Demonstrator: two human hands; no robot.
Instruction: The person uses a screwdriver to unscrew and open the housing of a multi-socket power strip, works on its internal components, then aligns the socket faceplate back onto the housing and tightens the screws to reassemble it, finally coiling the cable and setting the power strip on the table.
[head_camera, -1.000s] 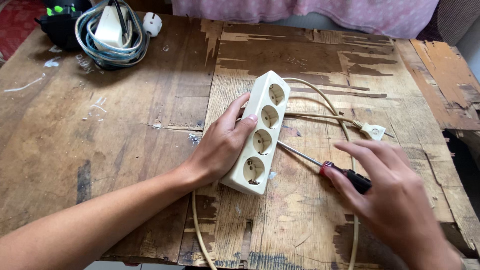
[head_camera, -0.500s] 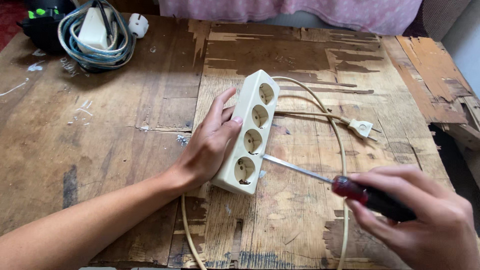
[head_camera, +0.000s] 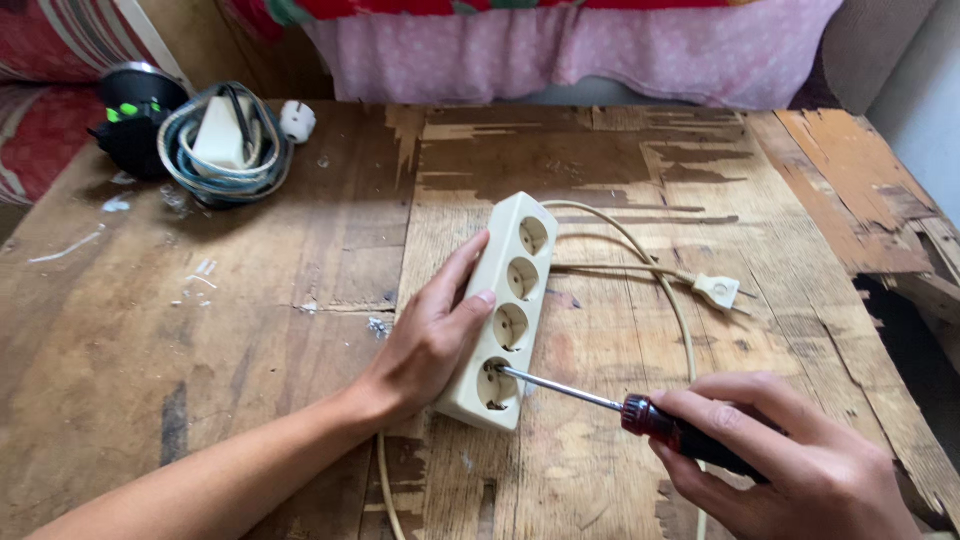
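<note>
While the left hand (head_camera: 432, 340) lies flat and open along the side of the cream four-socket plastic power strip (head_camera: 505, 310), thumb on its top face, it seems to brace the strip against sliding on the worn, peeling wooden tabletop (head_camera: 300, 260). Just beyond the strip's near end, the right hand (head_camera: 790, 460) is closed around the dark red and black handle of a slim metal-shafted screwdriver (head_camera: 640, 408), whose tip sits in the nearest socket. From the strip a beige cable (head_camera: 670, 290) loops away to its small white plug (head_camera: 720, 292), lying beside it. Well apart from the strip, at the table's far corner, rest a coiled bundle of bluish cable (head_camera: 225, 150) and a black device (head_camera: 135, 120).
</note>
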